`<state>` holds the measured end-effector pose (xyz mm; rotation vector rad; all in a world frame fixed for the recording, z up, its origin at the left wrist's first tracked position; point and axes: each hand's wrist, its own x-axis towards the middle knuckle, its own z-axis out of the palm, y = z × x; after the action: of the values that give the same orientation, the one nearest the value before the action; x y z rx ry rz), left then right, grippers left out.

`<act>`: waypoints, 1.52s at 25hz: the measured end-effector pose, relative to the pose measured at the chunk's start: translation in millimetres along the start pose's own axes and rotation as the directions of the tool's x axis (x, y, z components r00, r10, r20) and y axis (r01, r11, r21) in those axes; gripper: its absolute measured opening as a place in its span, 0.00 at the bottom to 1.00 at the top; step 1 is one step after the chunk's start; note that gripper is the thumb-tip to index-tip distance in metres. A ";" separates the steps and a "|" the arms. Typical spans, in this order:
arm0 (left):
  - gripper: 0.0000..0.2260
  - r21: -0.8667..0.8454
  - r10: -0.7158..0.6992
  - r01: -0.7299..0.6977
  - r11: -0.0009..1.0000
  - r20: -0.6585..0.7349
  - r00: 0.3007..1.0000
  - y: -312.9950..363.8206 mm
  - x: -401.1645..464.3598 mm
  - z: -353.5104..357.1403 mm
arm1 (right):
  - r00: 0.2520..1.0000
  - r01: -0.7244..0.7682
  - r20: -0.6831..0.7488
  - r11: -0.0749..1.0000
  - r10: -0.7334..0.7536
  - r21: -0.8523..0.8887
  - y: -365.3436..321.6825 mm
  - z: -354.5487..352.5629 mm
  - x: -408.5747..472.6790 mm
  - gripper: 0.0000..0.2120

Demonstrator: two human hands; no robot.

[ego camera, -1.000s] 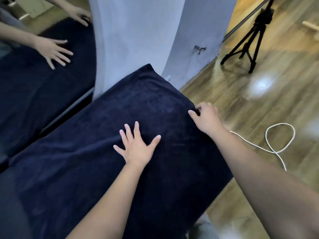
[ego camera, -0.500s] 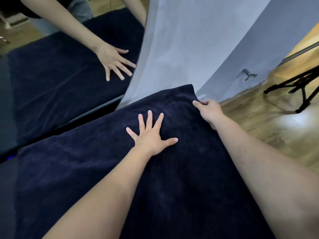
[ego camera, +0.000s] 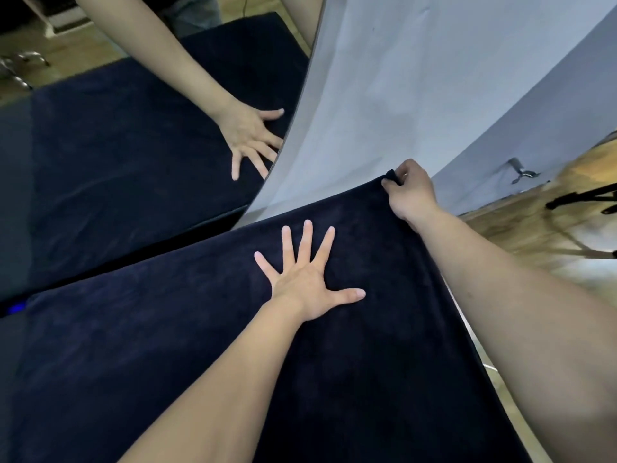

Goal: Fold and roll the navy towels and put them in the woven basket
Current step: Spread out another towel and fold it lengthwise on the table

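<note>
Navy towel [ego camera: 334, 362] lies spread on the surface. Left hand [ego camera: 309, 282], fingers splayed wide, presses it flat as an anchor; right hand [ego camera: 409, 192] pinches the far corner, apparently ready for folding.

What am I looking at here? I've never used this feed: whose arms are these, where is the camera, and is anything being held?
No machine here: a person works bare-handed, and the single camera sits on their head, looking forward and down. The left hand lies flat with spread fingers on a navy towel laid over the work surface. The right hand pinches the towel's far corner. Behind stands a pale backdrop. At upper left, another hand rests flat on a second dark towel; whether that is a mirror image or another person, I cannot tell. No basket is in view.
</note>
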<state>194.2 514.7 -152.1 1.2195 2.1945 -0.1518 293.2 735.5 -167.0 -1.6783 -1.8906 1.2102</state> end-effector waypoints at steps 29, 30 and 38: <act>0.48 -0.139 -0.045 0.072 0.988 0.189 0.981 134.6 -104.4 82.7 | 0.816 0.311 0.575 0.884 -0.060 -0.348 86.4 -95.0 -136.9 0.36; 0.48 -0.133 -0.062 0.084 0.988 0.161 0.985 140.9 -100.9 88.1 | 0.805 0.378 0.585 0.849 -0.103 -0.370 82.3 -97.7 -137.5 0.38; 0.47 -0.232 -0.133 0.152 0.961 0.099 0.986 168.7 -112.2 84.7 | 0.512 0.855 0.726 0.190 -0.459 -0.483 91.6 -111.2 -110.9 0.20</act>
<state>411.3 496.3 -124.9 0.9076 2.1566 0.0048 460.1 668.0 -141.6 -0.4247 -3.3075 0.2183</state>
